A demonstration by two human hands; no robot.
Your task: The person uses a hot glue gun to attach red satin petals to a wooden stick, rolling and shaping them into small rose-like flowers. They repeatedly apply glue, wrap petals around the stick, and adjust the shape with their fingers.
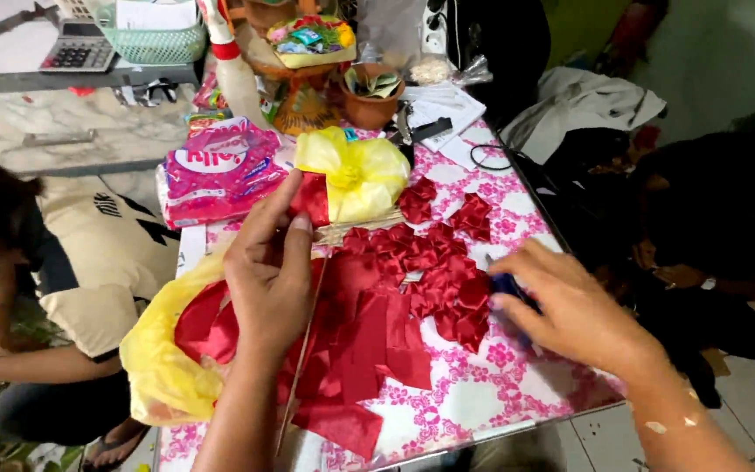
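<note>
My left hand (270, 271) is raised over a pile of red satin ribbon pieces (377, 332) and pinches the top of a thin wooden stick (303, 350) that slants down toward the table's near edge. My right hand (561, 306) rests on the table at the right, closed on a small dark blue object (507, 285), beside folded red ribbon petals (447, 280). A yellow plastic bag (163, 367) lies under the ribbon at the left. Another knotted yellow bag (356, 175) sits further back.
The table has a pink floral cloth (482, 393). A pink packet (220, 170), a clay pot (370, 96), a green basket (155, 39) and a calculator (79, 48) stand at the back. One person crouches at the left (63, 262); another sits at the right (727, 227).
</note>
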